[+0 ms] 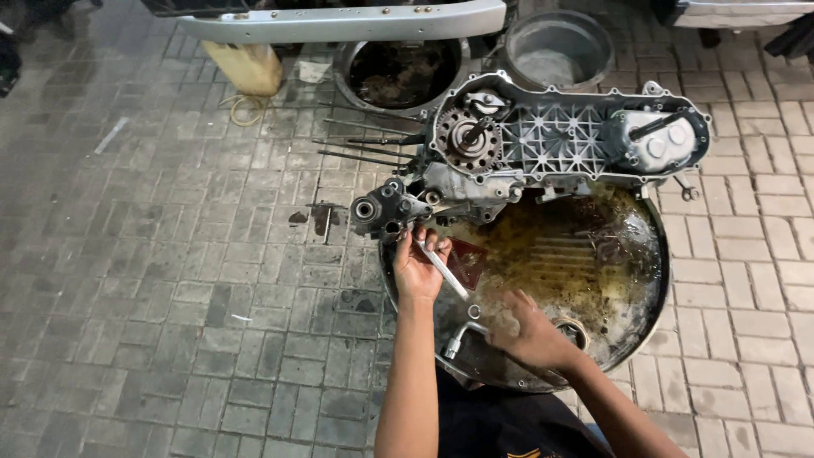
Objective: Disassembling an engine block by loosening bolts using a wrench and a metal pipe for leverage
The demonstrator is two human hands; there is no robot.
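Note:
A grey scooter engine crankcase [555, 140] lies across the far rim of a large round metal pan [653, 314] smeared with brown oil. My left hand [417, 267] is raised at the case's left end near its mount boss [366, 209], gripping a thin silver spanner [447, 273] that slants down to the right. My right hand [526, 331] rests low inside the pan, fingers curled beside an L-shaped socket wrench [458, 339] and a small ring [474, 311]; whether it grips anything I cannot tell.
Behind the crankcase stand a dirty round basin [398, 75] and a grey bucket [555, 47]. A yellowish jug [246, 66] sits under a silver body panel [339, 21]. Long studs [360, 144] lie on the brick paving left of the case.

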